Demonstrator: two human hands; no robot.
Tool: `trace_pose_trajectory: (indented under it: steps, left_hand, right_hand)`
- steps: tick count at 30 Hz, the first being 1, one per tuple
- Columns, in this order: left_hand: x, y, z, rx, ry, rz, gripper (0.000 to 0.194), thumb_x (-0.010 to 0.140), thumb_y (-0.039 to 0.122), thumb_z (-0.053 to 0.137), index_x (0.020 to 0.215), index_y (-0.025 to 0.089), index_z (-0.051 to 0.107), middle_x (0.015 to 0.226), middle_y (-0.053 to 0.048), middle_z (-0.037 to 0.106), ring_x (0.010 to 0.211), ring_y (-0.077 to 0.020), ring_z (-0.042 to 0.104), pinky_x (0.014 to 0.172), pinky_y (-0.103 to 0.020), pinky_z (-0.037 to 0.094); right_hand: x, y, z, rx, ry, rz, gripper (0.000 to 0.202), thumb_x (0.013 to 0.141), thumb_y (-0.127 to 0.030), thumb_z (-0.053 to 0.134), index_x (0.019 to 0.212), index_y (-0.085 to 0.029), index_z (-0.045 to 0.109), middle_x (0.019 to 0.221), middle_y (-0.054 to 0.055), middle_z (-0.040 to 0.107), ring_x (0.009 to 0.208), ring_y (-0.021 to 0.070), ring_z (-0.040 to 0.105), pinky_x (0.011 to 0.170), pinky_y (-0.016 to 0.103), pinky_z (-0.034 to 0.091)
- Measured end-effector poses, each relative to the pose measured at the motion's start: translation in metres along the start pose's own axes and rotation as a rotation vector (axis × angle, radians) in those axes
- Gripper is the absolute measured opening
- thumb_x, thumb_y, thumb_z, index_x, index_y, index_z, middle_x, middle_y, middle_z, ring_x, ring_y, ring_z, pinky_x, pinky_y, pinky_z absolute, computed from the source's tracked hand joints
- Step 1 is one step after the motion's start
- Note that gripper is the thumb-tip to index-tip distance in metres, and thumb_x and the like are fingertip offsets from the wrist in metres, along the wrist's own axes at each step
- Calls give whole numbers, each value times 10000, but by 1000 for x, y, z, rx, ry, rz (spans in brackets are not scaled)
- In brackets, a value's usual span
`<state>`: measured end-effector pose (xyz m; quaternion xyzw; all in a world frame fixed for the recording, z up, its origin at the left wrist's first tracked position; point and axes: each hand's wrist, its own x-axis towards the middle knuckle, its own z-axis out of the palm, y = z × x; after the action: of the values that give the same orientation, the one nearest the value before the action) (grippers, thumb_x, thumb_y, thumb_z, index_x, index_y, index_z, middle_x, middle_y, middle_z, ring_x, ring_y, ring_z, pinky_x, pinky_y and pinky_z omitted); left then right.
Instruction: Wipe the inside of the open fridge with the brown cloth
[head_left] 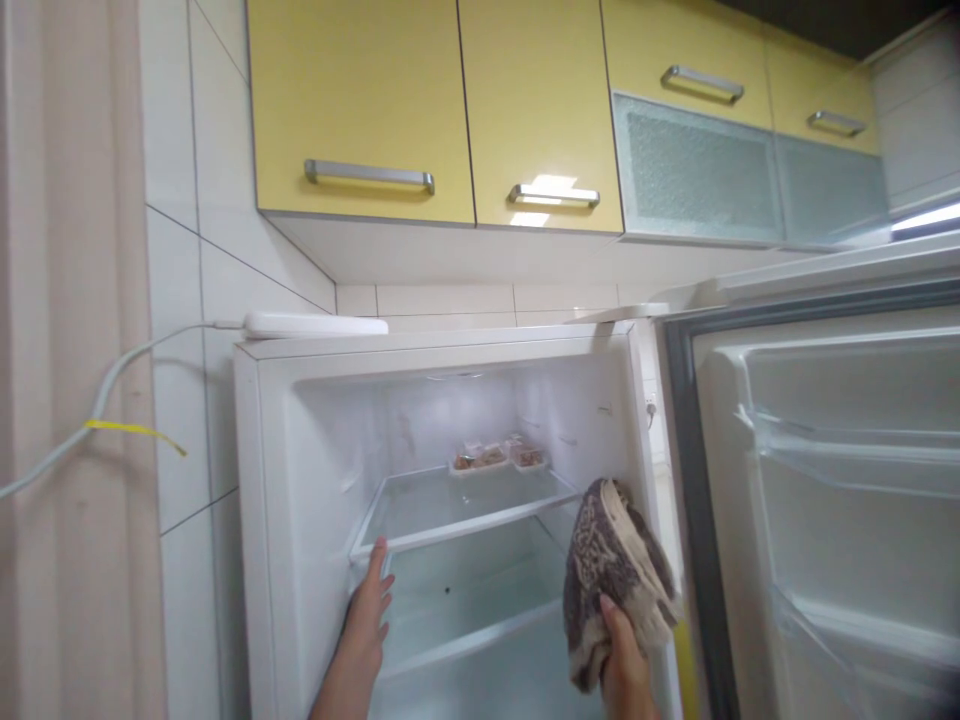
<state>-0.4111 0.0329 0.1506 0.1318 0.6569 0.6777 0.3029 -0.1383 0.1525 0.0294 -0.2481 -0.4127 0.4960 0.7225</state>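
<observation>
My right hand (624, 655) grips a folded brown and beige patterned cloth (611, 570), held up at the right side of the open fridge (270, 500). My left hand (367, 610) is at the left end of the upper glass shelf (427, 508), fingers apart and holding nothing; whether a fingertip touches the shelf's front edge I cannot tell. Toward the back right of that shelf sit small food packs (480, 460) on white trays. Below it is a second shelf (480, 640) with a small dark spot above its front edge.
The fridge door (847, 400) stands swung out to the right, with clear racks inside. Yellow cupboards (360, 100) with metal handles hang above. A white cable (120, 370) with a yellow tie runs to a white flat device (315, 325) on the fridge top. Tiled wall lies left.
</observation>
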Motion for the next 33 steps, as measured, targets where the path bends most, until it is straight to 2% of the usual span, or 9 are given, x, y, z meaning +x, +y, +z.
trace_pose_trajectory:
  steps: [2, 4, 6, 7, 10, 16, 22, 29, 33]
  left_hand:
    - [0, 1, 0, -11, -3, -5, 821, 837, 774, 414, 1459, 245, 328, 1600, -142, 401, 1512, -297, 308, 1242, -572, 159]
    - [0, 2, 0, -20, 1, -10, 820, 841, 763, 424, 1462, 235, 334, 1600, -145, 403, 1513, -297, 306, 1241, -578, 158]
    - [0, 3, 0, -22, 9, -13, 817, 840, 759, 437, 1454, 227, 353, 1592, -154, 415, 1511, -303, 310, 1238, -588, 158]
    - [0, 3, 0, -20, 16, -12, 814, 837, 760, 442, 1445, 224, 368, 1585, -159, 425, 1509, -309, 314, 1236, -594, 160]
    - [0, 2, 0, -14, 27, -3, 786, 832, 758, 456, 1415, 232, 413, 1562, -163, 458, 1499, -322, 335, 1226, -611, 172]
    - [5, -6, 3, -87, -13, 6, 806, 846, 763, 429, 1468, 255, 363, 1502, -151, 532, 1455, -298, 408, 1212, -587, 207]
    - [16, -14, 13, -186, -47, 6, 807, 875, 754, 379, 1495, 238, 349, 1435, -154, 590, 1419, -297, 452, 1200, -565, 225]
    - [16, -9, 13, -153, 15, 45, 677, 901, 675, 420, 1422, 244, 442, 1297, -129, 685, 1337, -298, 537, 1159, -554, 291]
    - [11, -1, 5, -96, 27, 70, 555, 885, 634, 486, 1228, 207, 572, 1332, -135, 670, 1331, -290, 541, 1161, -525, 300]
  right_hand:
    - [9, -13, 5, -239, -36, -223, 413, 809, -546, 671, 1066, -226, 718, 1089, 80, 750, 1099, 289, 661, 903, 421, 575]
    - [31, -37, 21, -458, -191, -552, 484, 835, -526, 624, 1220, -237, 679, 1310, 105, 663, 1309, 326, 535, 1082, 511, 463]
    - [58, -59, 40, -657, -382, -800, 632, 847, -468, 583, 1432, -234, 532, 1551, 105, 457, 1480, 349, 319, 1194, 589, 294]
    - [72, -66, 50, -757, -454, -838, 668, 849, -410, 568, 1485, -232, 469, 1609, 96, 372, 1509, 338, 260, 1207, 580, 273]
    - [102, -69, 74, -1010, -517, -739, 689, 786, -255, 550, 1468, -174, 489, 1559, 126, 444, 1460, 304, 367, 1196, 502, 320]
    - [114, -68, 104, -1308, -566, -514, 516, 826, -334, 548, 1317, -220, 658, 1302, 130, 674, 1270, 317, 572, 1117, 446, 387]
    - [95, -82, 140, -1326, -849, -489, 473, 881, -379, 499, 1312, -254, 649, 1379, 94, 643, 1322, 303, 527, 1122, 445, 370]
    - [54, -68, 222, -1229, -1162, -502, 518, 918, -494, 455, 1313, -218, 646, 1400, 111, 628, 1350, 300, 517, 1131, 468, 377]
    - [58, -65, 234, -1148, -1258, -522, 493, 921, -485, 470, 1332, -263, 627, 1437, 51, 607, 1332, 254, 540, 1118, 399, 402]
